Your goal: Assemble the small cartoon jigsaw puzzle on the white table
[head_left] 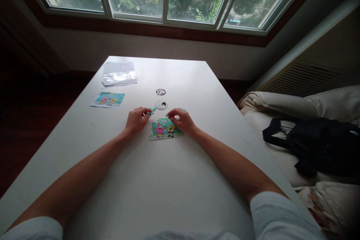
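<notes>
A partly assembled jigsaw puzzle (161, 130) with pink and yellow cartoon figures on a teal ground lies flat on the white table (168, 180). My left hand (137, 119) rests at its upper left, thumb and forefinger closed at small teal puzzle pieces (152, 111). Over the puzzle's upper right, my right hand (184, 120) is closed in a pinch, with a bit of teal puzzle piece (167, 114) showing at the fingertips. Part of the puzzle's right side is hidden under this hand. More teal shows just behind its knuckles.
A printed picture sheet (108, 99) lies to the left, with papers in a clear plastic sleeve (119, 73) behind it. Two round inserts (161, 105) sit in the tabletop beyond the hands. On the right, a dark bag (323, 146) lies on a pale sofa (284, 101).
</notes>
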Demonstrator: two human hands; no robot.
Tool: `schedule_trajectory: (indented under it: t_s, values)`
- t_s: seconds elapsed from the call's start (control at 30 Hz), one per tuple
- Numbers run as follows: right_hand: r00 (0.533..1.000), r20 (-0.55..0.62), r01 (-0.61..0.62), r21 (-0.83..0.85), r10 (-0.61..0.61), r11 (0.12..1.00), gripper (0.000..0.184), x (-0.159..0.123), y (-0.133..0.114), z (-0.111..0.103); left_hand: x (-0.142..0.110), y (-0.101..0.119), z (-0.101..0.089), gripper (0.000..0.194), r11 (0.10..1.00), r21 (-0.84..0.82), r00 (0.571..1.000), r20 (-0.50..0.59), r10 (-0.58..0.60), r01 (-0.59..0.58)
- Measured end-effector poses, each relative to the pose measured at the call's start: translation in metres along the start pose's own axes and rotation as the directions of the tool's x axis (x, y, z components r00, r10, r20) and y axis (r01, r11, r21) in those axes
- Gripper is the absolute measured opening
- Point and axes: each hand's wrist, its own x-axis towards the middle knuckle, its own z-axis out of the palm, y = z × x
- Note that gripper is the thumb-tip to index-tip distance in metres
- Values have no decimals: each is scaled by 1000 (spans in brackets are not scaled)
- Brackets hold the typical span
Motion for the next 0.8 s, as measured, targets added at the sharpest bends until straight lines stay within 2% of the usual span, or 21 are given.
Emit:
schedule_trajectory:
  t_s: [0.2,0.57,0.67,0.8]
  values:
    - [997,-76,7,-110,-15,994,15,3,5,-5,2,-1,-5,26,996,67,997,25,-69,67]
    - [974,-213,-149,-333,79,931,14,7,23,-19,0,-4,-2,26,1000,23,999,32,2,-2]
    - [978,-187,-164,-388,97,907,17,7,27,-21,0,-5,-1,25,1000,23,999,47,18,-19]
    - [998,-59,-50,-423,27,905,26,5,23,-18,-1,-3,-1,24,999,38,999,54,4,-6]
